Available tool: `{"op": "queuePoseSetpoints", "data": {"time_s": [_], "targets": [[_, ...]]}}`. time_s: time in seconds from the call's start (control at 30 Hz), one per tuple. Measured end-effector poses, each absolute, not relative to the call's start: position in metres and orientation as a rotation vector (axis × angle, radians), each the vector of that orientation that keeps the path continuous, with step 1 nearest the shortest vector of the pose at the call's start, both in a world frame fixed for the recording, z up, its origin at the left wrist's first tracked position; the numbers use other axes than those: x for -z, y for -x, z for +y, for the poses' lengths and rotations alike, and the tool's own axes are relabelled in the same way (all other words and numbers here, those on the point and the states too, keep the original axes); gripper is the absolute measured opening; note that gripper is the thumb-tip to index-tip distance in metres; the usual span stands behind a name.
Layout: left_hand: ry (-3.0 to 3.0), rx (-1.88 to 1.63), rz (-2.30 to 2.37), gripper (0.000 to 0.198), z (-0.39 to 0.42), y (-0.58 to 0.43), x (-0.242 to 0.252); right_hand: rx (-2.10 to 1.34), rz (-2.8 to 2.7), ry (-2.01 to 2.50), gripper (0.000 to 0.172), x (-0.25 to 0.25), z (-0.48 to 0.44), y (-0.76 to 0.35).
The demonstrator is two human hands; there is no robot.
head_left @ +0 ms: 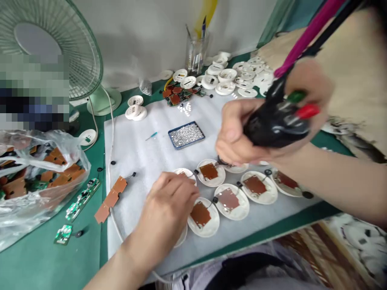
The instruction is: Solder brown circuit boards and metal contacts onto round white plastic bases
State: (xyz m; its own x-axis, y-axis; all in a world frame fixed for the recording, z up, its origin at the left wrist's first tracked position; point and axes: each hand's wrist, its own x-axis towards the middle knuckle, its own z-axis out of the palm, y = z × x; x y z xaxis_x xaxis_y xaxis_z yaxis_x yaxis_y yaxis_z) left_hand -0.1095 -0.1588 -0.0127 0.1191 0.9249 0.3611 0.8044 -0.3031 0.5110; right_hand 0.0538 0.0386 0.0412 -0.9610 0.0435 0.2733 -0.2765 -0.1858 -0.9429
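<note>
Green bench mat beneath you, your right hand clenches a black plastic tool angled down toward the round white dishes, your left hand lower among them, its grip hidden

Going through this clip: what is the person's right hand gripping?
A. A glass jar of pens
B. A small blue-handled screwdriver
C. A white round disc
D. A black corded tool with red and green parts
D: the right hand is closed around the black corded tool, held up above the white discs.
</note>
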Motion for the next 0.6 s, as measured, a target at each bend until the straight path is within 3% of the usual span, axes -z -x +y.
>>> {"op": "queuePoseSetpoints", "data": {"time_s": [0.13, 0.23, 0.4, 0.6], "targets": [[-2.419, -0.722, 1.789, 0.013, -0.123, 0.082, 0.012, -2.269, -1.689, -0.553, 0.062, -0.022, 0.044, -0.053], [-2.422, -0.596, 1.875, 0.010, -0.106, 0.071, 0.019, -2.265, -1.543, -0.692, 0.068, -0.009, 0.049, -0.045], [-2.364, -0.696, 1.827, 0.010, -0.103, 0.072, 0.025, -2.292, -1.373, -0.773, 0.080, -0.001, 0.054, -0.042], [-2.263, -0.705, 1.838, 0.010, -0.103, 0.073, 0.026, -2.334, -1.352, -0.787, 0.075, -0.001, 0.056, -0.044]]}}
